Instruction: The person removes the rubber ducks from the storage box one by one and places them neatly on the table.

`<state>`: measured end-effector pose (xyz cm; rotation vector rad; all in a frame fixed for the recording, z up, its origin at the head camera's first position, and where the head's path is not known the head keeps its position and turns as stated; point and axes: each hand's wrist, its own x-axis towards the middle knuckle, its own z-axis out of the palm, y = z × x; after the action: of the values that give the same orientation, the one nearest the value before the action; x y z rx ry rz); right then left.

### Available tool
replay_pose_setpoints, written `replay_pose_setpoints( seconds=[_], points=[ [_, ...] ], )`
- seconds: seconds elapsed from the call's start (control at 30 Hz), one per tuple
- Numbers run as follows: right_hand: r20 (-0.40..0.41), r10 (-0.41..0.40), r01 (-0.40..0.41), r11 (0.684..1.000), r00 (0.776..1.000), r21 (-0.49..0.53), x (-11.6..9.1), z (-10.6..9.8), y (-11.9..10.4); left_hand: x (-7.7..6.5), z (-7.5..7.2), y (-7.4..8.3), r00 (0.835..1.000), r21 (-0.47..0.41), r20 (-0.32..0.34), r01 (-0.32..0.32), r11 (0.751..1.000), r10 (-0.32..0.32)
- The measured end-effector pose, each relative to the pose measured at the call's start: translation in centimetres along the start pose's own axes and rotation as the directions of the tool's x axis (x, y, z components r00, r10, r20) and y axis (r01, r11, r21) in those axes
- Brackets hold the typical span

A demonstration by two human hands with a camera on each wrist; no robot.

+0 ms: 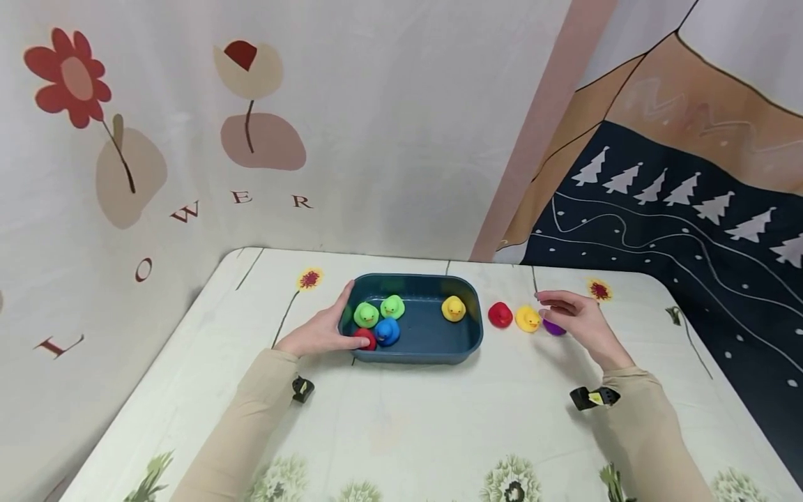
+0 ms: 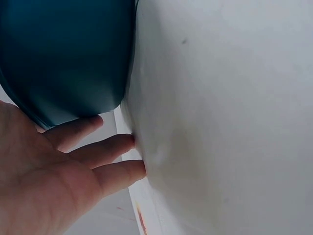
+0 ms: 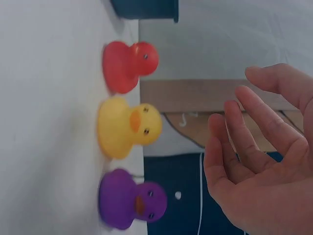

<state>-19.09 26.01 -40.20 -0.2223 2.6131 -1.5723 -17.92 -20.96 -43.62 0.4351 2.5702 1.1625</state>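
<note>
A dark blue bin (image 1: 433, 358) stands on the table. My left hand (image 1: 321, 330) holds its left end, with the thumb over the rim by a red rubber duck (image 1: 366, 340) and the fingers (image 2: 113, 145) along the outside. Also in the bin are a blue duck (image 1: 387, 332), two green ducks (image 1: 366, 315) and a yellow duck (image 1: 454, 309). To its right, a red duck (image 3: 127, 66), a yellow duck (image 3: 124, 128) and a purple duck (image 3: 128, 199) sit in a row. Above the purple one, my right hand (image 1: 580, 322) hovers, loosely curved and holding nothing.
A pale flower-print cloth covers the table (image 1: 408, 425). Printed fabric (image 1: 389, 139) hangs behind it, with a dark tree-patterned hanging (image 1: 665, 209) at the right. Each wrist carries a small black device (image 1: 594, 398).
</note>
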Motion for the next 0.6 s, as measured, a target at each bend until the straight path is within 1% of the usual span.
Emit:
replay_pose_setpoints(
  seconds=[0.13, 0.3, 0.43, 0.6],
  points=[
    [0.018, -0.011, 0.011, 1.0, 1.0, -0.006, 0.0, 0.4, -0.6, 0.1, 0.0, 0.0, 1.0, -0.003, -0.001, -0.003, 1.0, 0.003],
    [0.042, -0.025, 0.024, 1.0, 0.999, 0.014, -0.1, 1.1, -1.4, 0.1, 0.1, -0.1, 1.0, -0.002, -0.003, -0.005, 1.0, 0.005],
    [0.068, -0.04, 0.036, 0.998, 0.997, 0.054, -0.1, 2.0, -1.7, 0.1, 0.1, -0.1, 1.0, 0.003, -0.001, -0.005, 1.0, 0.005],
    [0.118, -0.058, 0.045, 0.993, 0.991, 0.11, 0.1, 3.5, -2.1, 0.1, 0.0, -0.2, 1.0, 0.003, 0.001, -0.002, 1.0, 0.002]
  ],
)
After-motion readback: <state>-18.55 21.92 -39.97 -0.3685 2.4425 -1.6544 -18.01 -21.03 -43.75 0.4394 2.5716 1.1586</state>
